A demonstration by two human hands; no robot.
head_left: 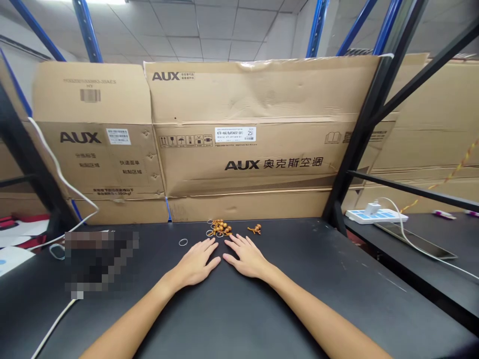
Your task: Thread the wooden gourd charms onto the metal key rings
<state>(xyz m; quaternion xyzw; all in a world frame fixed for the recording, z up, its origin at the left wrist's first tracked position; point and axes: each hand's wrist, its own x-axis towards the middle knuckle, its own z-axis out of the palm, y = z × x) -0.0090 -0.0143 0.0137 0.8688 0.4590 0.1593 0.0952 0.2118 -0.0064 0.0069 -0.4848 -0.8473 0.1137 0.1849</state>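
Flat on the black tabletop (224, 319) lies my left hand (196, 263), palm down, its fingers stretched forward. Beside it, a small gap away, my right hand (247, 257) rests the same way. Neither hand holds anything. Just beyond the fingertips sits a small pile of golden-brown beaded pendants (220, 228) with metal rings among them. One separate beaded pendant (255, 229) lies to the right of the pile, past my right fingers. A single metal ring (183, 242) is on the table left of the pile, ahead of my left hand.
Large AUX cardboard boxes (243, 174) wall off the back. A pixelated dark object (101, 259) with a white cable (52, 329) is on the left. Black rack posts (359, 144) flank the table. At right are a power strip (377, 215) and a flat dark device (415, 240).
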